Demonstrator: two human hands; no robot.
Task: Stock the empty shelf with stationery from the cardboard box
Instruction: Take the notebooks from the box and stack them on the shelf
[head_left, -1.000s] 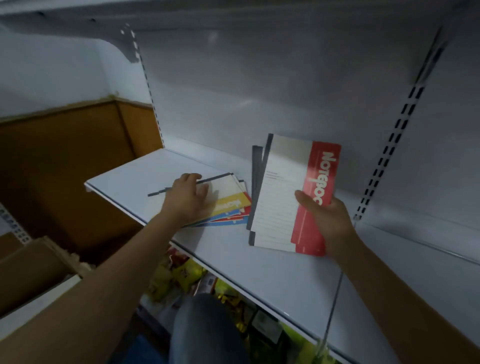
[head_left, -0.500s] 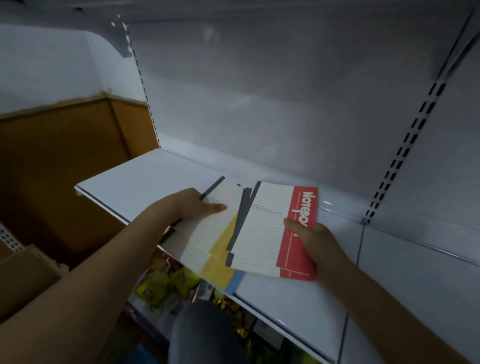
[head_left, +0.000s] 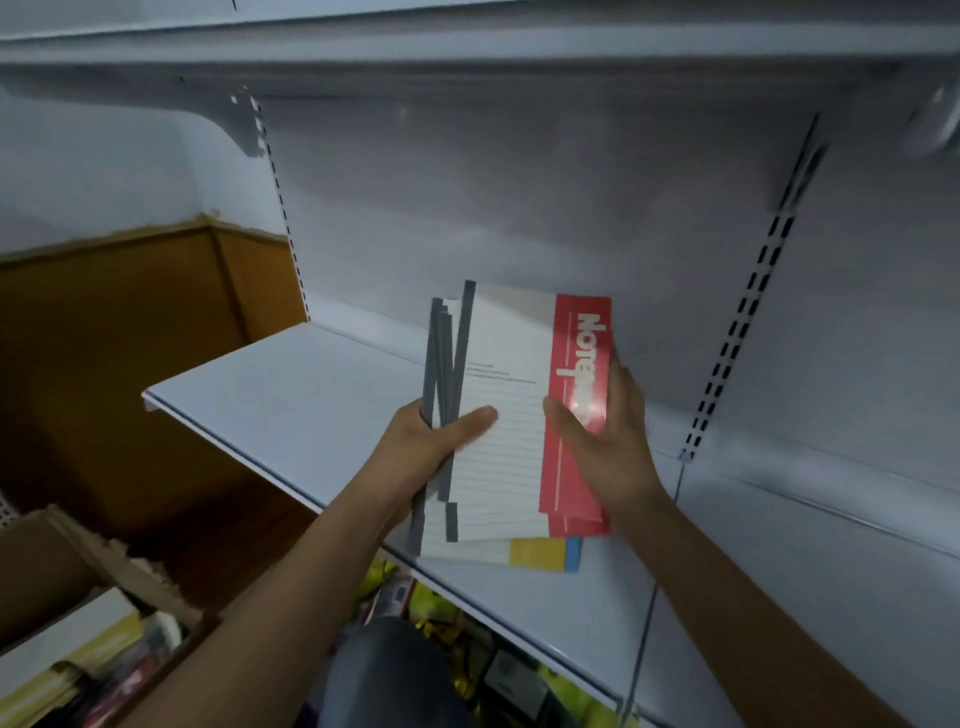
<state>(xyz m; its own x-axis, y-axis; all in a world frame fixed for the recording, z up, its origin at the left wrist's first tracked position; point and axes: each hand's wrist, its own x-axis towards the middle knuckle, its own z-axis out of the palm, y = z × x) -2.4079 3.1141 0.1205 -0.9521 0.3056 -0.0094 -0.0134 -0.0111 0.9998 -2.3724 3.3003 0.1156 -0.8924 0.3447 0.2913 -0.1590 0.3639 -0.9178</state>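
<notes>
From the head camera, our left hand (head_left: 431, 447) and right hand (head_left: 605, 441) gripped the notebooks (head_left: 511, 415) from both sides above the shelf (head_left: 291, 395), squaring the stack. Next, we judged, it needed setting down neatly; more waited in the cardboard box (head_left: 67, 597).

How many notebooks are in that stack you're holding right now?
At least 3, all in one stack held between left hand and right hand: the red notebook on top, a yellow-edged one and a blue-edged one beneath. More may be hidden.
</notes>
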